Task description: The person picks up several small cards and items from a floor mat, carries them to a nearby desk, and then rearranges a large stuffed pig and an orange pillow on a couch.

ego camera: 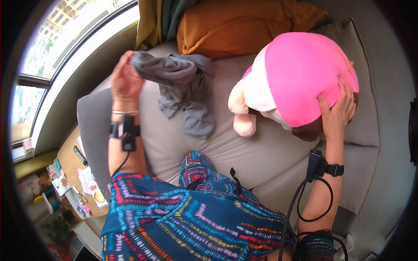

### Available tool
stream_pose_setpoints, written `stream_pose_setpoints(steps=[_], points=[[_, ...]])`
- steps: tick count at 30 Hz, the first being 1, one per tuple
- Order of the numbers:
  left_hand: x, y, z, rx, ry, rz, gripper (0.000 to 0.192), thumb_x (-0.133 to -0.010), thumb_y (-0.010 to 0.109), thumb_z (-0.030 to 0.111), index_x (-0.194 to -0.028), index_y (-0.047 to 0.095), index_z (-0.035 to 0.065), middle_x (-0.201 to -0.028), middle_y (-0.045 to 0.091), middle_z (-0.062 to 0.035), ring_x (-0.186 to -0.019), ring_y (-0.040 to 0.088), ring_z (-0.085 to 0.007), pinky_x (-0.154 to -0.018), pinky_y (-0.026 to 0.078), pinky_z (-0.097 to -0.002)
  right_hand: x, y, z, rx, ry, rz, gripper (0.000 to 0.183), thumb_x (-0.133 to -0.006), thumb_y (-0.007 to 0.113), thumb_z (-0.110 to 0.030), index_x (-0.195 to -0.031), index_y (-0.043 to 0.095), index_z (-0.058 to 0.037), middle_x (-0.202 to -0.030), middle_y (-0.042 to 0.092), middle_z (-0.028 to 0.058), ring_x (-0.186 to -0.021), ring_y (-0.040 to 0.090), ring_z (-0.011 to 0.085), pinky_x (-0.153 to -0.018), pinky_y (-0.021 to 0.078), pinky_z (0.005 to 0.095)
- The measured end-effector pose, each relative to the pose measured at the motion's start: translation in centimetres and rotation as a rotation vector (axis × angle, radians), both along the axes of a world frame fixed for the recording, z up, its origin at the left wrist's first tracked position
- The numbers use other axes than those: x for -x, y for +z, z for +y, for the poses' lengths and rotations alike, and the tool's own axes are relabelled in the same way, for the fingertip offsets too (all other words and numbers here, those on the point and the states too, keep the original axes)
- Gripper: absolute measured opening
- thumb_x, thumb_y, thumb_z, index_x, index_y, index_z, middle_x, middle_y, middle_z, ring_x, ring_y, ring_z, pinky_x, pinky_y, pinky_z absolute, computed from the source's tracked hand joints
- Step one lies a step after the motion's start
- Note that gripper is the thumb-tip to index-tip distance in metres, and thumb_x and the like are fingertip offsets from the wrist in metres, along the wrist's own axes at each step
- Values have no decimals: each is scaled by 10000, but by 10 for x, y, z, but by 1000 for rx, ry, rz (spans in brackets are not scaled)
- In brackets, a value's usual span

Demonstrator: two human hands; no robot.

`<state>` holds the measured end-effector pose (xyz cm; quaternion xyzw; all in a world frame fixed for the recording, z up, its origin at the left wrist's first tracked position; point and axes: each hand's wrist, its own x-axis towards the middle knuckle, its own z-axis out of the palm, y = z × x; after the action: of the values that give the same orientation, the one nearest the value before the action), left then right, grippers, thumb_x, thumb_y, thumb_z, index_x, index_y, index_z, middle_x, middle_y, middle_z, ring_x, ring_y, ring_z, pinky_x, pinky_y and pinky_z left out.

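A crumpled grey cloth garment [183, 75] hangs and lies in folds over the sofa seat. My left hand [126, 80] has its fingers curled at the garment's left end, which looks blurred. To the right is a large round plush toy [300, 75] with a bright pink cover, a white band, brown parts and a pale, stubby limb [245, 124]. My right hand [339, 109] grips the toy's lower right side, thumb and fingers pressing into the pink fabric. Its far side is hidden.
I am on a grey sofa [235, 156]. Behind the garment and toy lies an orange cushion [241, 29]. A curved window [65, 36] and yellow curtain [148, 23] are at the upper left. Below them, a wooden table [70, 148] holds a remote control [80, 155] and papers. Black cables [289, 218] run along my right arm.
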<state>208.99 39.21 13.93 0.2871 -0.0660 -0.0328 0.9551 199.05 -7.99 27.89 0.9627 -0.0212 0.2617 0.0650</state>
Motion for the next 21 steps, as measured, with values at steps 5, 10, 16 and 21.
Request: stream_pose_setpoints(steps=[5,10,16,21], points=[[47,135,1,110,-137,-515,557,-846,424,268,-1308,257,6,-1296,332,-207,-1234,267,-351,-1004,169,-536,-2,-6,-6,-3,-40,-43,684,-698,585,-532,-1258,352,-216,-1328,305,31,-1261,225,236,-999,149,516],[83,204,-46,-32,-345,-803,638,-873,386,256,-1350,44,5,-1341,259,-212,-1270,204,-341,-1029,174,-480,-35,-4,-38,-11,-82,-124,629,-733,541,-537,-1248,380,-213,-1312,330,116,-1229,281,285,-984,198,504],[73,206,-130,-361,-331,-638,816,-814,508,310,-1346,-33,11,-1345,225,-213,-1233,280,-342,-981,295,-454,-21,24,-5,-615,411,-222,617,-727,652,-322,-1232,386,-87,-1225,411,160,-1146,383,285,-953,302,357],[101,178,-223,-148,-618,-501,876,-752,585,331,-1344,38,-10,-1311,288,-205,-1189,346,-324,-967,310,-412,37,-6,52,-1207,710,291,828,-605,771,-241,-1278,324,-64,-1192,452,93,-1118,406,205,-939,325,301]])
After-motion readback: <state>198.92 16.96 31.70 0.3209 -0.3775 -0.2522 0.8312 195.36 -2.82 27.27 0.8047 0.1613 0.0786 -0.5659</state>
